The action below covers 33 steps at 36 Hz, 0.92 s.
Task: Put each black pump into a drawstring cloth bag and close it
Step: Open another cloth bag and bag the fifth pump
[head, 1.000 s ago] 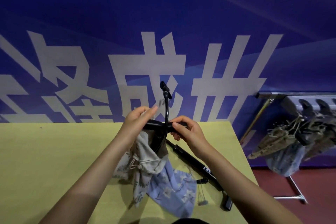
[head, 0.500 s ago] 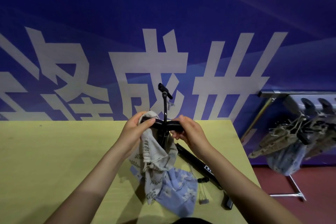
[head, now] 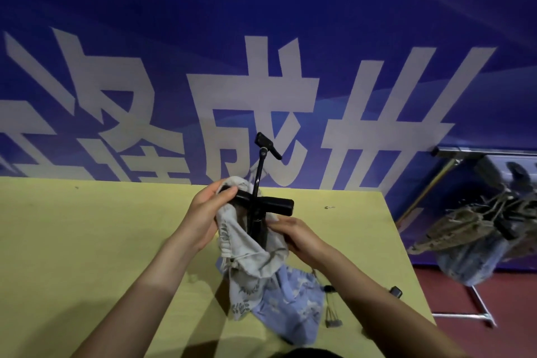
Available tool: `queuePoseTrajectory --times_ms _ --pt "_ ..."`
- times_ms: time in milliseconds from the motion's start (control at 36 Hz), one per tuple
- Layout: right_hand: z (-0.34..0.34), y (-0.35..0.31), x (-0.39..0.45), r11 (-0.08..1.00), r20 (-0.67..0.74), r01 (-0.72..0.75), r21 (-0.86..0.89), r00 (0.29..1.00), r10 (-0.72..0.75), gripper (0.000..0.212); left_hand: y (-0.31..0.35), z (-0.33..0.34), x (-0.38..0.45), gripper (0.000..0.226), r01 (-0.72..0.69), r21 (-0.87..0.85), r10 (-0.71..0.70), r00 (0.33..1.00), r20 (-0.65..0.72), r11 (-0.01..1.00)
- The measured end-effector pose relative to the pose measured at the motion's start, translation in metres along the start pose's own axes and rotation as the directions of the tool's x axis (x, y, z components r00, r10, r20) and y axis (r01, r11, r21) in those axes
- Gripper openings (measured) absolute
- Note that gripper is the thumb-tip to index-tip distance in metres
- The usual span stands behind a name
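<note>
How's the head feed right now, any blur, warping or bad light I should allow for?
Head view: dim and blue-tinted; hands and pump stay readable; the table edges bow from the wide lens; the rack at right is smeared; arm shadows fall across the bags.

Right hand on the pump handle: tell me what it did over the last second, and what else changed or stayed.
The right hand let go of the pump handle's right end and dropped to grip the beige bag rim below it. The bag mouth has come higher up the pump barrel. The left hand still holds the handle's left end together with the bag rim; the blue bag lies unmoved on the table.
</note>
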State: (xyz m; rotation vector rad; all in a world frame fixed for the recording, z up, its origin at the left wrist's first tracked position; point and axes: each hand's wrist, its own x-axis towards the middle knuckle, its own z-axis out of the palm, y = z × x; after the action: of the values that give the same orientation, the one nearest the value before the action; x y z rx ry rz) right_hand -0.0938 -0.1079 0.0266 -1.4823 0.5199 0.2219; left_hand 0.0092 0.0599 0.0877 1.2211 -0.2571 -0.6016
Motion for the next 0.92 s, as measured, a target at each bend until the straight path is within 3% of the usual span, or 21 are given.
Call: queuePoseTrajectory --times_ms 56,111,194,361,500,667,806,917 --pt "0.001 -0.010 -0.007 0.998 -0.031 0.058 0.036 0.998 -0.056 0.029 0.001 -0.003 0.001 0.024 -0.028 0.030 0.028 0.999 -0.021 0.999" --pt "0.000 -0.015 -0.009 0.985 -0.030 0.122 0.119 0.992 -0.119 0.021 0.004 -0.007 0.003 0.017 -0.059 0.057 0.061 0.997 -0.046 0.997" --pt "0.000 -0.021 -0.011 0.967 -0.027 0.220 0.128 0.975 -0.218 0.037 0.009 -0.012 0.007 0.009 -0.076 0.083 0.080 0.995 -0.051 0.994" --pt "0.000 -0.034 -0.018 0.957 -0.060 0.282 0.064 0.959 -0.279 0.029 0.021 -0.019 0.014 0.008 -0.115 0.252 0.118 0.993 0.003 0.961" --pt "0.004 -0.040 -0.019 0.948 -0.118 0.278 0.152 0.958 -0.262 0.017 0.026 -0.019 0.013 0.015 -0.144 0.364 0.149 0.989 0.015 0.920" --pt "0.010 -0.036 -0.017 0.964 -0.123 0.236 0.124 0.967 -0.221 0.030 0.014 -0.014 0.007 0.015 -0.134 0.370 0.147 0.989 -0.006 0.919" --pt "0.016 -0.047 -0.038 0.900 -0.126 0.240 0.365 0.970 -0.207 0.030 0.010 -0.012 0.007 0.016 -0.126 0.372 0.131 0.991 0.014 0.920" --pt "0.013 -0.041 -0.030 0.873 -0.211 0.306 0.381 0.948 -0.240 0.033 0.015 -0.010 0.008 0.028 -0.117 0.354 0.112 0.993 0.034 0.928"
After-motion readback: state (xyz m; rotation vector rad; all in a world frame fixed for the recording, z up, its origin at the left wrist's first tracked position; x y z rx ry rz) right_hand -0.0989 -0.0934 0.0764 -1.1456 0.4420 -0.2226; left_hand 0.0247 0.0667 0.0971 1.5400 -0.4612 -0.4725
